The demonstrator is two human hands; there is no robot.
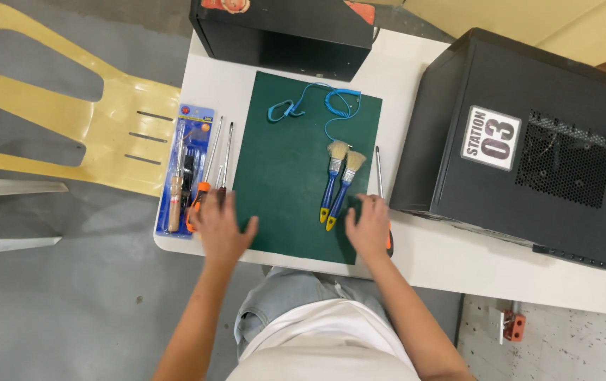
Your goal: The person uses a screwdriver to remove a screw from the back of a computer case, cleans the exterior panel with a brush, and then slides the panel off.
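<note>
L hand (222, 227): flat, fingers wide, on mat (289, 176) edge, holds nothing.
R hand (370, 227): flat, wide, brushes (338, 185) just beside.
Tip: press mat evenly w/ both.

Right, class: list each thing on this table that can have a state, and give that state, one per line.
Left hand: flat, fingers spread, on the mat's left edge.
Right hand: flat on the mat's right edge.
Mat: lying flat.
Brushes: two, side by side on the mat, bristles away.
Wrist strap: loose, cord coiled.
Computer case: closed, on its side.
Tool pack: unopened, I think.
</note>
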